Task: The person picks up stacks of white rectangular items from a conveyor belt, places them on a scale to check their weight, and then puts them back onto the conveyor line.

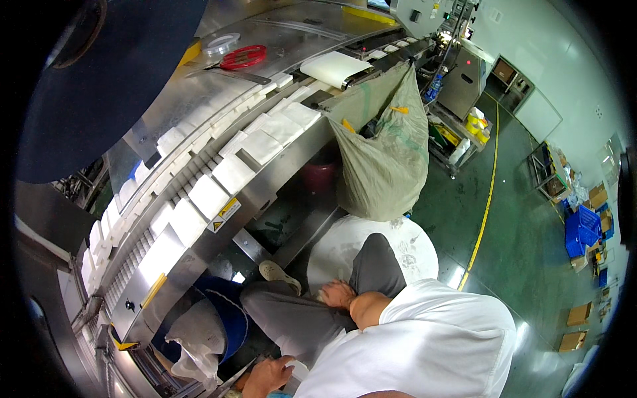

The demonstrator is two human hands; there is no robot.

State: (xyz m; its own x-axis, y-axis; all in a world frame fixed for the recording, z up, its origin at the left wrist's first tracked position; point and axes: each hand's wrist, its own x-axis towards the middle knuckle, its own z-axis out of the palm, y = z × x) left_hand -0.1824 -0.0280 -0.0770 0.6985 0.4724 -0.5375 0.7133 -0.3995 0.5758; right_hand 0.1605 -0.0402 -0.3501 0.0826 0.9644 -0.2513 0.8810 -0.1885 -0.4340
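Note:
My left hand (267,377) is low in the view, beside a blue bin (229,312) with a white plastic bag (197,338) hanging in it. Its fingers are curled closed. A thin, pointed metal strip (237,379) shows next to them, but I cannot make out what they grip. My right hand (337,294) rests between my grey-trousered legs, fingers loosely extended, with no object visible in it. Left of my legs runs a curved conveyor (192,189) carrying folded white pads (233,174) in rows.
A large grey-green sack (391,156) hangs by the conveyor's end, above a white round surface (415,249). Red loops (243,57) and a clear roll (221,44) lie on the metal top. Blue crates (582,231) and cartons stand far right. A yellow line (488,212) crosses the green floor.

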